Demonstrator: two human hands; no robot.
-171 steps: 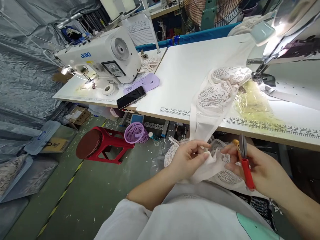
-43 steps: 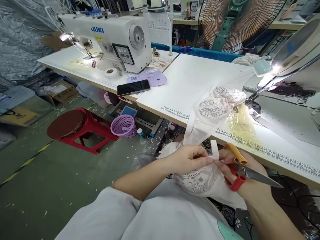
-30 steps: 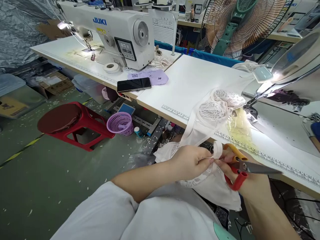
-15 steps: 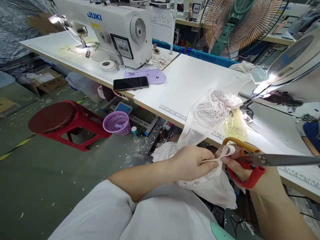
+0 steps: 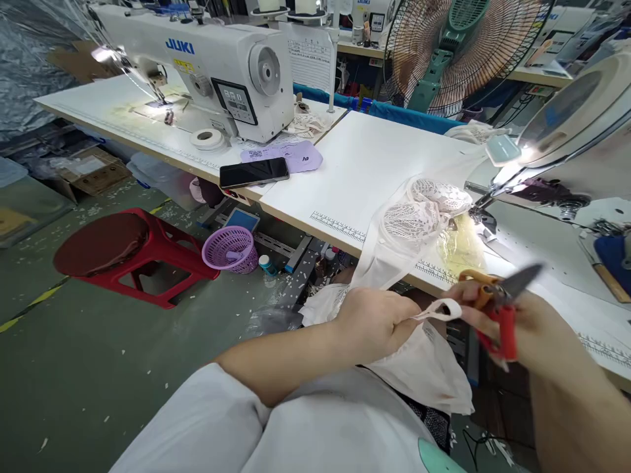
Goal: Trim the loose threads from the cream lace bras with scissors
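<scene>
My left hand (image 5: 374, 325) is closed, its fingers pinching a narrow white strap (image 5: 434, 314) that bends into a small loop. The fingertips of my right hand (image 5: 539, 328) are at the far end of this loop; whether they grip it I cannot tell. Scissors (image 5: 517, 284) with orange and red handles are held in the same right hand, blades angled up to the right and blurred. A white lace bra (image 5: 411, 223) lies over the table edge, and more of its pale fabric (image 5: 424, 368) hangs below my hands over my lap.
At right a lit sewing machine (image 5: 566, 131) stands by a yellowish plastic packet (image 5: 461, 246). Further left are a JUKI sewing machine (image 5: 221, 72), a phone (image 5: 254, 172) and a tape roll (image 5: 207, 138). A red stool (image 5: 142, 256) and purple basket (image 5: 229, 249) stand on the floor.
My right hand has shifted slightly right, opening the strap loop wider between the hands. The scissors have turned, their blades swinging from pointing right to pointing up and right.
</scene>
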